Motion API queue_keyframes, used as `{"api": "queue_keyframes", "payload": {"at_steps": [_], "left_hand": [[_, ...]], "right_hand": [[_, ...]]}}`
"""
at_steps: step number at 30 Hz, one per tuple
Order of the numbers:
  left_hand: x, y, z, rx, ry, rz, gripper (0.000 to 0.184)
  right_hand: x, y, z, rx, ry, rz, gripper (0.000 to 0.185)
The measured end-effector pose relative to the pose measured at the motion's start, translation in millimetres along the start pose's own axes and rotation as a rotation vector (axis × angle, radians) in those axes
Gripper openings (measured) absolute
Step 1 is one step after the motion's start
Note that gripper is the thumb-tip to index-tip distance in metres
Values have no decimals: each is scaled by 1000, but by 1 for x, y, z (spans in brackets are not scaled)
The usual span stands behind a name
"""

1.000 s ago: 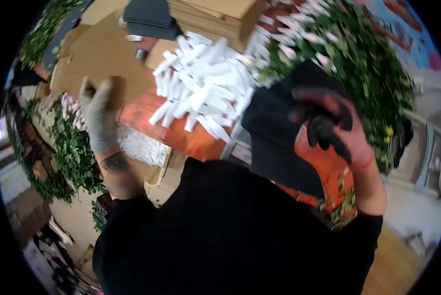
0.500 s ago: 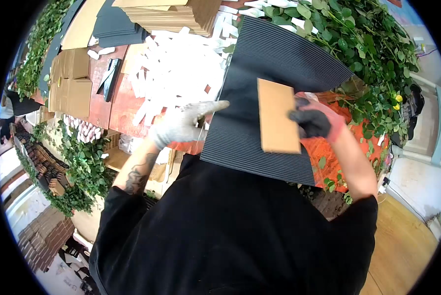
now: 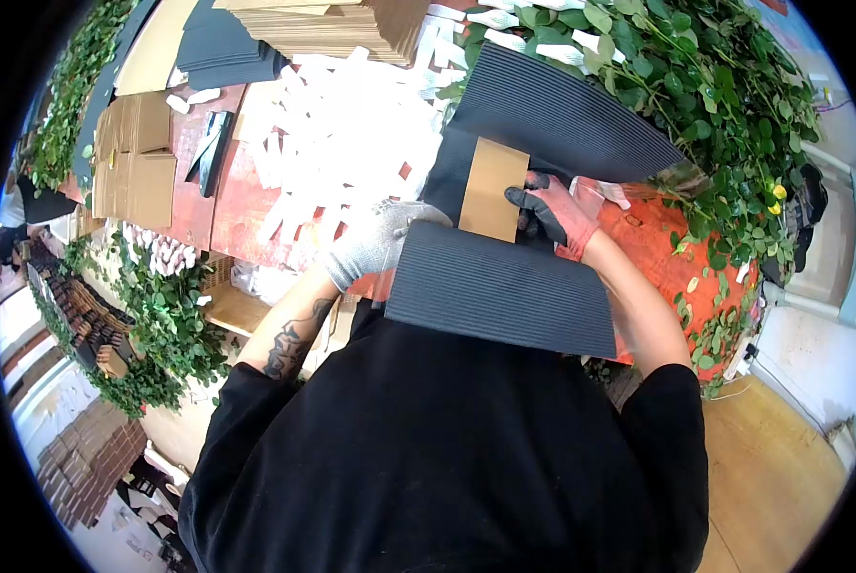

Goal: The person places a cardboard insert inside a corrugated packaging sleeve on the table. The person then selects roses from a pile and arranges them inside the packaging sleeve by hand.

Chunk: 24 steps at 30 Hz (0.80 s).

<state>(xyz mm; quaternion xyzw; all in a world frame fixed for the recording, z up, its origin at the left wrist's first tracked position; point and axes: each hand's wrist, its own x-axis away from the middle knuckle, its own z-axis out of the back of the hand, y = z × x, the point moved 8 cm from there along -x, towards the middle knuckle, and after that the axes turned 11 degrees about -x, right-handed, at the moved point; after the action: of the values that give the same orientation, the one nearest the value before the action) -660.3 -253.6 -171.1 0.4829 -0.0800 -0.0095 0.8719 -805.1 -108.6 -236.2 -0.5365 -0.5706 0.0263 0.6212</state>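
Observation:
A black corrugated sheet [image 3: 504, 291] lies in front of me, its near part and its far part bent up around a flatter middle. My right hand [image 3: 557, 212], in a red and black glove, holds a small brown cardboard rectangle [image 3: 490, 191] by its right side, thumb on top. The cardboard's near end is in the fold of the sheet. My left hand [image 3: 375, 237], in a whitish knit glove, grips the left edge of the sheet's near part; some of its fingers are hidden there.
White mesh sleeves [image 3: 352, 134] are heaped on the red table beyond my left hand. Stacks of brown cardboard [image 3: 342, 33] and dark sheets [image 3: 223, 48] lie farther back. A dark stapler-like tool [image 3: 213, 153] is at left. Leafy stems [image 3: 724, 115] pile up at right.
My right hand has brought the cardboard left and away from me, down into the sheet. My left hand has moved right onto the sheet's edge, and the near part now bends up.

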Motion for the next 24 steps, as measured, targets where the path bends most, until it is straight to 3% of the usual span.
{"api": "queue_keyframes", "payload": {"at_steps": [3, 9, 12, 15, 17, 18, 19, 21, 23, 24], "left_hand": [[3, 7, 2, 23, -5, -74, 34], [0, -3, -10, -13, -113, 21, 31], [2, -2, -12, -93, -142, 46, 34], [-2, 12, 4, -105, -76, -72, 31], [-14, -3, 8, -117, -376, 87, 26], [-20, -25, 7, 120, -391, 307, 21], [-26, -27, 4, 121, -389, 306, 21], [-54, 17, 4, -439, -313, -66, 22], [-65, 16, -16, -526, -305, -61, 26], [-71, 8, -29, -571, -374, -22, 29]], "right_hand": [[-2, 5, 2, 22, 1, 35, 25], [-9, 4, 0, 18, 49, 37, 24], [-12, -5, -1, 234, 125, 90, 21], [-14, -9, 0, 422, 205, 28, 23], [-9, -18, -7, 471, 204, 28, 27], [-7, -20, -10, 520, 197, 22, 31], [-12, -14, -7, 522, 198, 22, 31], [-22, -20, -11, 840, 199, 160, 23], [-20, -18, -8, 859, 197, 102, 28], [-22, -20, -7, 961, 239, 192, 30]]}}
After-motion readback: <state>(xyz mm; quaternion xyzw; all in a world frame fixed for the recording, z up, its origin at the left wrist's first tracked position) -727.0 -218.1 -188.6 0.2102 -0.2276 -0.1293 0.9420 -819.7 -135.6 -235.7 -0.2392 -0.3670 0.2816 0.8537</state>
